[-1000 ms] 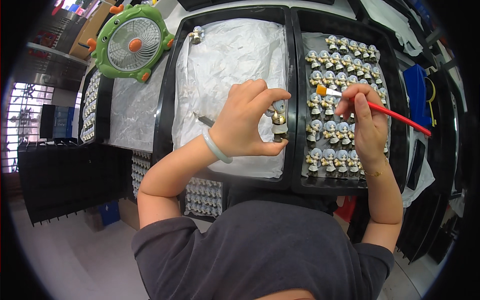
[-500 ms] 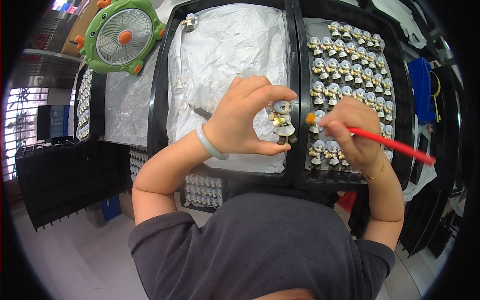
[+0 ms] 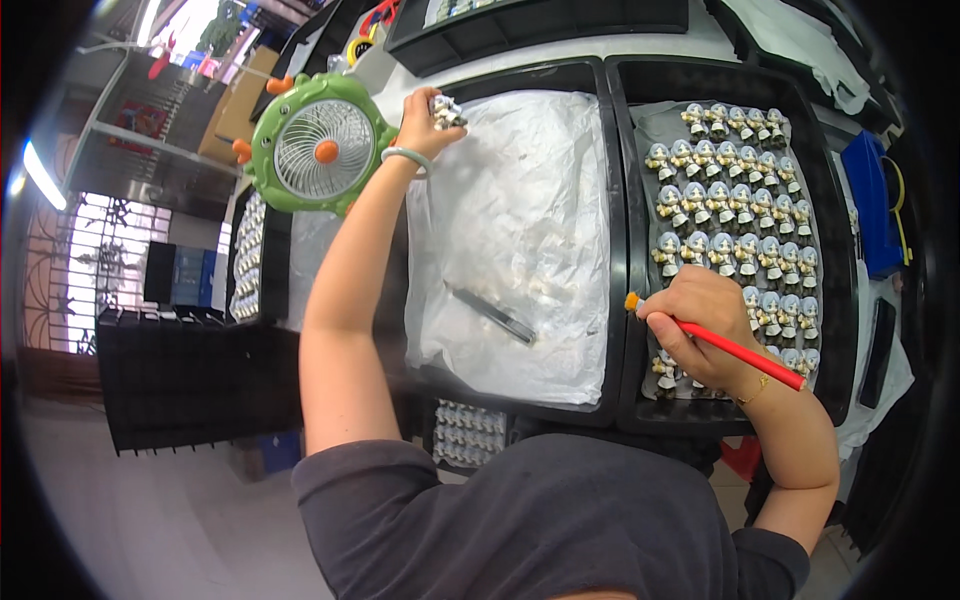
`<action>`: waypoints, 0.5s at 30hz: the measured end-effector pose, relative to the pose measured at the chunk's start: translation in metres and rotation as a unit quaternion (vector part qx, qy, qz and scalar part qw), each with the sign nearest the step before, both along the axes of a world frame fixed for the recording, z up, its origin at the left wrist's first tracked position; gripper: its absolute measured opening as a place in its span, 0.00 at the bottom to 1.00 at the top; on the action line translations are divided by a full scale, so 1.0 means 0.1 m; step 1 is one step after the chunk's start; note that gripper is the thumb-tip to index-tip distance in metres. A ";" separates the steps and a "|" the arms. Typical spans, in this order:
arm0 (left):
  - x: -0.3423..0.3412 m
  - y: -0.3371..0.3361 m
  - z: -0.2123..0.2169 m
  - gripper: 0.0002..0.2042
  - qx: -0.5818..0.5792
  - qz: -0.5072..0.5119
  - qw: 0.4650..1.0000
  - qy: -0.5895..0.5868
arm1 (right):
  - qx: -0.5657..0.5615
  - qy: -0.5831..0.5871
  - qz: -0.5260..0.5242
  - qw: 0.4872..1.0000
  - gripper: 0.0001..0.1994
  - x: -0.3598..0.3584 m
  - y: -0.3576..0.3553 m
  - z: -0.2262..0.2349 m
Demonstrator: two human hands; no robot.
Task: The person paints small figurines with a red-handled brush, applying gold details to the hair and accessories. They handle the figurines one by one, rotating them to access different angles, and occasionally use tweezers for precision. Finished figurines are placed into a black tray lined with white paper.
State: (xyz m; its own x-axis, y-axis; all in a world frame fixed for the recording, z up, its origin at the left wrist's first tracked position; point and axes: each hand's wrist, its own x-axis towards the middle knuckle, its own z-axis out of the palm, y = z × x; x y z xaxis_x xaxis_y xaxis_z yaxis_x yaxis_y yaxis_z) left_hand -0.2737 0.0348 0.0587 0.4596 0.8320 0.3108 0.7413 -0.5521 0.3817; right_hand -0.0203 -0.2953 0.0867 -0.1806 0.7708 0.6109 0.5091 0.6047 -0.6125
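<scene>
My left hand [image 3: 420, 128] reaches to the far left corner of the paper-lined tray [image 3: 612, 240], its fingers closed around a small figurine [image 3: 447, 112] with pale hair and a white outfit. The fingers partly cover the figurine, and I cannot tell whether a second one is beside it. My right hand [image 3: 700, 325] grips a red-handled brush [image 3: 745, 354] with short orange bristles, held over the left side of the right tray [image 3: 838, 330]. Similar figurines [image 3: 718, 203] lie there in rows, some hidden under that hand. Dark tweezers [image 3: 492, 313] rest on the white paper [image 3: 520, 220].
A green animal-shaped fan [image 3: 262, 160] stands left of my left forearm. More figurines [image 3: 248, 255] lie in a tray farther left, and others [image 3: 470, 432] below the table edge. Beyond the trays sits another black tray [image 3: 540, 35]. A blue box [image 3: 870, 205] stands at the right.
My left hand has carried the figurine from the middle tray's right side to its far left corner. The tweezers now show fully. My right hand still holds the brush; the view has shifted.
</scene>
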 end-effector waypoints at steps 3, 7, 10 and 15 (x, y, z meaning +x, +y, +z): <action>0.00 0.19 -0.22 0.34 0.036 0.015 0.993 0.107 | -0.011 0.011 -0.011 1.000 0.02 0.06 0.02 -0.04; 0.08 0.18 -0.27 0.33 0.025 0.020 0.968 0.248 | -0.046 0.048 -0.010 0.998 0.01 0.13 0.02 -0.05; 0.09 0.12 -0.26 0.32 0.034 0.033 0.953 0.298 | -0.096 0.092 -0.003 0.991 0.01 0.13 -0.03 -0.11; 0.10 0.20 -0.30 0.30 0.007 0.029 0.955 0.296 | -0.171 0.137 -0.001 0.976 0.02 0.13 -0.04 -0.14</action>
